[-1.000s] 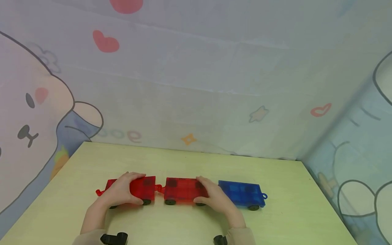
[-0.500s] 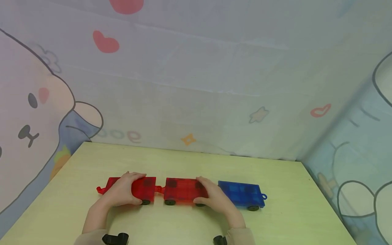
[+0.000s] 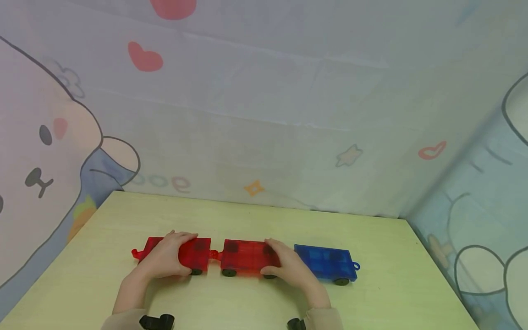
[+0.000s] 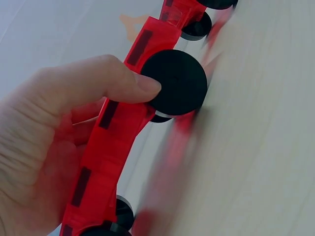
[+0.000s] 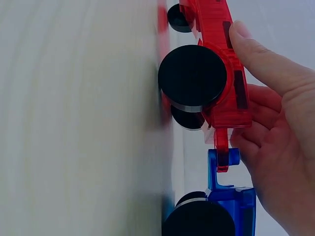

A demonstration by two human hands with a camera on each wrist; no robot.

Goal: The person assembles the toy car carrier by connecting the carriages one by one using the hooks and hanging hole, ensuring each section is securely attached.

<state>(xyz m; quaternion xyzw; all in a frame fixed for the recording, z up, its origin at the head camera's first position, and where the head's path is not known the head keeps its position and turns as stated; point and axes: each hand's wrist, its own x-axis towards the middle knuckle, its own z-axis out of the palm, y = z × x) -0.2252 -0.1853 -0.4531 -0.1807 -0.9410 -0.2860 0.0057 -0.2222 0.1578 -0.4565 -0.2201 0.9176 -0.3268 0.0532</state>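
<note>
My left hand (image 3: 165, 256) grips the left red toy train car (image 3: 195, 253), a flat translucent wagon on black wheels. In the left wrist view its thumb presses against a wheel (image 4: 177, 82) while the fingers lie behind the wagon. The middle red toy train car (image 3: 243, 256) is held at its right end by my right hand (image 3: 288, 265), thumb on the near side. Between the two red cars their red coupling (image 3: 215, 255) meets. A blue toy train car (image 3: 323, 261) stands to the right; the right wrist view shows a red hook (image 5: 222, 147) through its blue loop (image 5: 213, 167).
The cars stand in a row on a pale yellow table (image 3: 396, 275). A cartoon-printed cloth (image 3: 264, 114) rises behind the table's far edge and along both sides. A blue ring (image 3: 356, 266) sticks out at the row's right end, a red hook (image 3: 135, 253) at its left.
My left hand and the left red car have shifted slightly to the right, the car's hook end rising a little in view. The right hand, middle car and blue car stay nearly still.
</note>
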